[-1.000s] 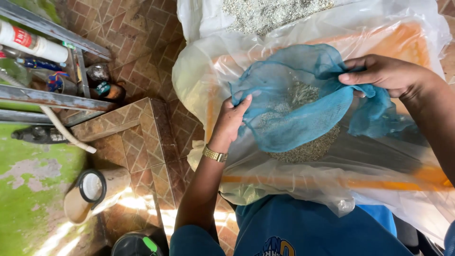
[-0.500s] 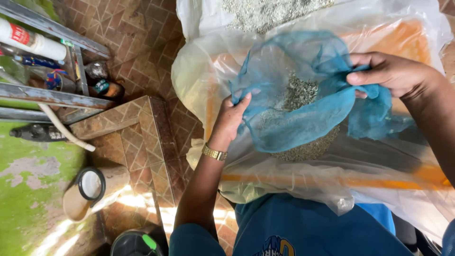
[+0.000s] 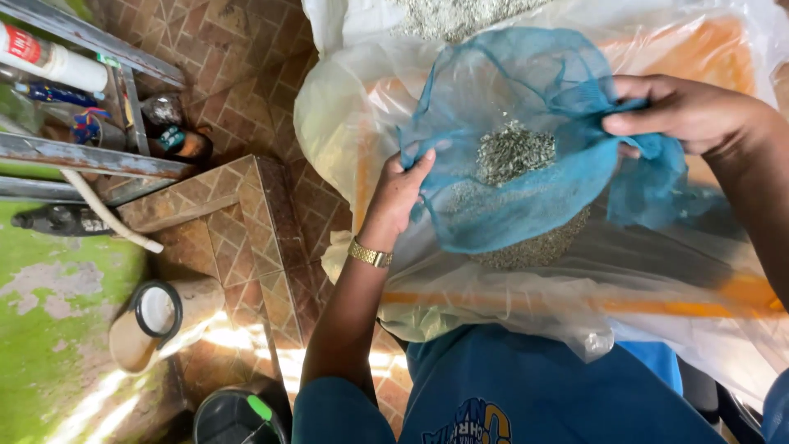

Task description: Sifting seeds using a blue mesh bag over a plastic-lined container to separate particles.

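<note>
A blue mesh net (image 3: 526, 140) is stretched between my two hands, with a small heap of grey-green granules (image 3: 511, 153) lying in its sag. My left hand (image 3: 401, 191) grips the net's left edge; a gold watch (image 3: 370, 254) sits on that wrist. My right hand (image 3: 686, 111) pinches the bunched right edge. The net hangs over a clear plastic sheet (image 3: 509, 288) lining an orange tub (image 3: 575, 302). A pile of fine grains (image 3: 534, 247) lies on the plastic below the net.
A brown tiled step (image 3: 238, 238) lies to the left. A metal rack (image 3: 90, 156) holds bottles (image 3: 49, 57) and small jars. A tan cylinder with a black ring (image 3: 160, 316) and a dark bucket (image 3: 238, 415) stand on the mossy floor. More grains (image 3: 452, 16) sit at top.
The net has lifted and opened wider, its top edge rising. The granules have gathered into a heap in its middle. My right hand shifted slightly right and up.
</note>
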